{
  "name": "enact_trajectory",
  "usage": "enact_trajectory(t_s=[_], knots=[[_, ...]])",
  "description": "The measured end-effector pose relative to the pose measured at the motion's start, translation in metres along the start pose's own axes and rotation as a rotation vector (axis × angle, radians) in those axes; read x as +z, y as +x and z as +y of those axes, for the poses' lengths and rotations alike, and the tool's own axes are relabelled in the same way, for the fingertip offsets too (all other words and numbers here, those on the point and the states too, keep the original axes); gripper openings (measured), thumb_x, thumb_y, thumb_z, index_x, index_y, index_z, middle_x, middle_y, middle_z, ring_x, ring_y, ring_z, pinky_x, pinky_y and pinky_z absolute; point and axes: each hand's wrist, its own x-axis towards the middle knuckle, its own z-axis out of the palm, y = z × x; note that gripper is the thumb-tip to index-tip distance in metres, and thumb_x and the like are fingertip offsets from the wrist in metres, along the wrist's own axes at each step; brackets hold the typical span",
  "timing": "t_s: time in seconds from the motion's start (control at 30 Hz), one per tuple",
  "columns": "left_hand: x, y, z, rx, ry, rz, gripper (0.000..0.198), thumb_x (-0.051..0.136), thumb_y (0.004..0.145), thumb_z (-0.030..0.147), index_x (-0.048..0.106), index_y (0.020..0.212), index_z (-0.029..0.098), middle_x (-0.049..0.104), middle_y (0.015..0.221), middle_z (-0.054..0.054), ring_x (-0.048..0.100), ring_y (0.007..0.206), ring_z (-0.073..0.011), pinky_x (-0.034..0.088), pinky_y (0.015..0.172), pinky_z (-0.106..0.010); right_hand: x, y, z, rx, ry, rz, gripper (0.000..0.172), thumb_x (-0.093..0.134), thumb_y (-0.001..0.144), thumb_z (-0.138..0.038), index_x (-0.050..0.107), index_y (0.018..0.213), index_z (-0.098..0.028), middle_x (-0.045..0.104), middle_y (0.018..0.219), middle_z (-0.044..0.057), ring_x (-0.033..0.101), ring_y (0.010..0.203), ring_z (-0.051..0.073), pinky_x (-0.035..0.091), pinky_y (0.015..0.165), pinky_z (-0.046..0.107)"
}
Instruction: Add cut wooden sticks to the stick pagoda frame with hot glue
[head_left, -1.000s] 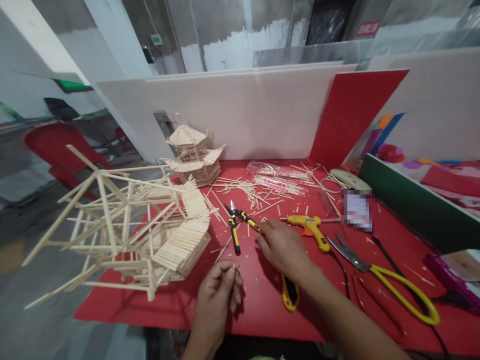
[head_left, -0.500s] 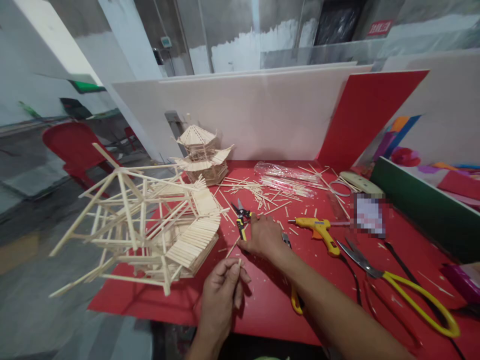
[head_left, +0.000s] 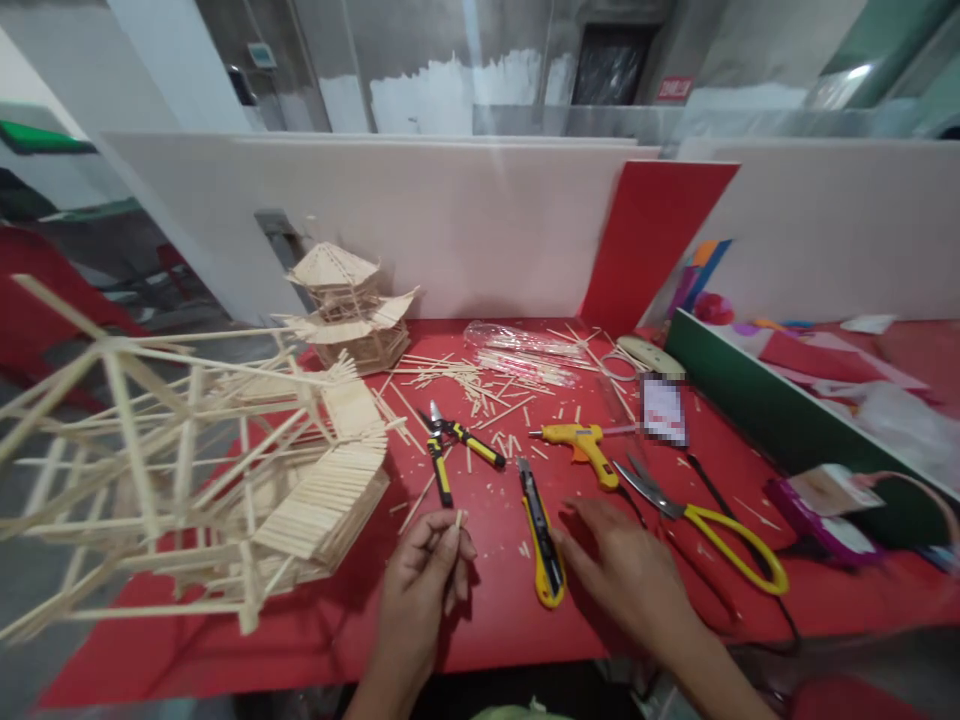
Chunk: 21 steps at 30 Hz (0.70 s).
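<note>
My left hand (head_left: 427, 560) pinches a short wooden stick (head_left: 459, 519) between thumb and fingers near the table's front. Just right of the yellow utility knife (head_left: 541, 540), my right hand (head_left: 619, 555) hovers with its fingers apart, holding nothing. Black-and-yellow pliers (head_left: 439, 460) lie with spread handles beyond my left hand. On the left stands a large wooden stick frame (head_left: 142, 440) with a slatted roof (head_left: 322, 500). A smaller stick pagoda (head_left: 345, 310) is behind it. The yellow glue gun (head_left: 581, 440) rests beyond my right hand.
Loose sticks (head_left: 457, 380) and a plastic bag of sticks (head_left: 525, 355) lie at the back of the red table (head_left: 480, 620). Large scissors (head_left: 697, 520) are on the right, near a green board (head_left: 780, 430). A white panel (head_left: 450, 230) stands behind.
My right hand has moved away from the pliers to the right, uncovering them and the utility knife. My left hand still holds the stick. The view has turned to the right.
</note>
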Motion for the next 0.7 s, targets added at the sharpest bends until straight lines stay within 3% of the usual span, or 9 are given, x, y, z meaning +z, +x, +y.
enact_trajectory(t_s=[0.13, 0.23, 0.33, 0.53, 0.7], knots=[[0.029, 0.003, -0.005, -0.059, 0.03, -0.135, 0.026, 0.074, 0.079, 0.04, 0.061, 0.09, 0.019, 0.066, 0.067, 0.003, 0.049, 0.04, -0.0048, 0.034, 0.036, -0.014, -0.005, -0.013, 0.033, 0.148, -0.07, 0.048, 0.033, 0.04, 0.098, -0.041, 0.063, 0.116, -0.025, 0.07, 0.113, 0.005, 0.068, 0.097, 0.02, 0.048, 0.077, 0.028], [0.047, 0.003, -0.007, -0.062, 0.025, -0.221, 0.026, 0.073, 0.08, 0.041, 0.061, 0.089, 0.019, 0.067, 0.067, 0.003, 0.049, 0.04, -0.0046, 0.035, 0.038, -0.015, -0.016, -0.015, 0.062, 0.284, -0.177, 0.098, 0.034, 0.043, 0.093, -0.029, 0.062, 0.119, -0.018, 0.067, 0.114, 0.013, 0.064, 0.105, 0.027, 0.046, 0.082, 0.034], [0.056, -0.001, -0.006, -0.048, 0.015, -0.261, 0.027, 0.072, 0.081, 0.042, 0.061, 0.087, 0.019, 0.069, 0.067, 0.002, 0.049, 0.04, -0.0048, 0.032, 0.037, -0.015, -0.022, -0.023, 0.09, 0.352, -0.237, 0.071, 0.043, 0.051, 0.085, -0.025, 0.059, 0.126, -0.016, 0.065, 0.116, 0.016, 0.064, 0.1, 0.03, 0.047, 0.077, 0.036], [0.048, -0.006, -0.005, -0.026, 0.038, -0.194, 0.031, 0.073, 0.079, 0.045, 0.067, 0.091, 0.017, 0.069, 0.068, -0.002, 0.058, 0.058, -0.0105, 0.038, 0.043, -0.016, -0.013, -0.028, 0.116, 0.339, -0.274, 0.015, 0.055, 0.058, 0.077, -0.036, 0.056, 0.129, -0.016, 0.066, 0.116, 0.017, 0.06, 0.108, 0.036, 0.046, 0.087, 0.042], [0.034, -0.005, -0.005, -0.022, 0.025, -0.128, 0.03, 0.074, 0.079, 0.044, 0.068, 0.089, 0.017, 0.068, 0.07, -0.001, 0.056, 0.054, -0.0087, 0.038, 0.042, -0.016, -0.008, -0.028, 0.129, 0.417, -0.241, -0.009, 0.056, 0.05, 0.082, -0.046, 0.053, 0.126, -0.013, 0.071, 0.089, 0.016, 0.067, 0.088, 0.036, 0.049, 0.07, 0.042]])
